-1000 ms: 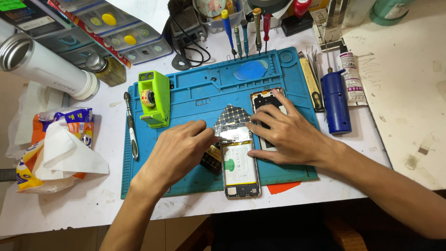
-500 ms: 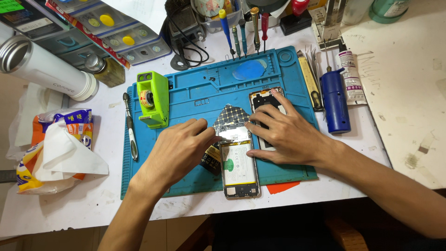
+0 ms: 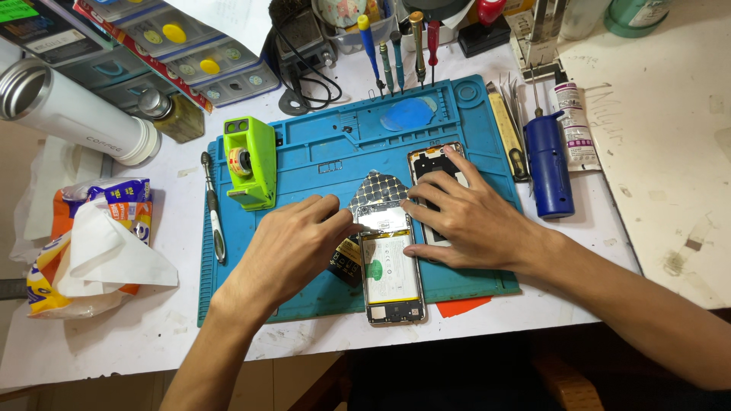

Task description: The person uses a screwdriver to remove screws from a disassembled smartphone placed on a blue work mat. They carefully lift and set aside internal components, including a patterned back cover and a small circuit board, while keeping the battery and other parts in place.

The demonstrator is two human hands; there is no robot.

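An opened phone (image 3: 391,268) with its white battery showing lies on a blue work mat (image 3: 335,152), near the front edge. A patterned silver foil piece (image 3: 378,189) sits at the phone's top end. My left hand (image 3: 293,247) rests on the mat at the phone's left side, fingertips touching its upper edge. My right hand (image 3: 464,217) lies flat over a second black phone part (image 3: 431,159), fingers spread, thumb against the open phone's right side. A small dark part (image 3: 346,259) lies partly under my left hand.
A green tape dispenser (image 3: 247,161) and a grey-handled tool (image 3: 212,205) stand at the mat's left. Screwdrivers (image 3: 396,46) line the back, a blue cylinder tool (image 3: 548,164) and a tube (image 3: 572,122) sit right. A white flask (image 3: 68,110) and tissue pack (image 3: 91,243) lie left.
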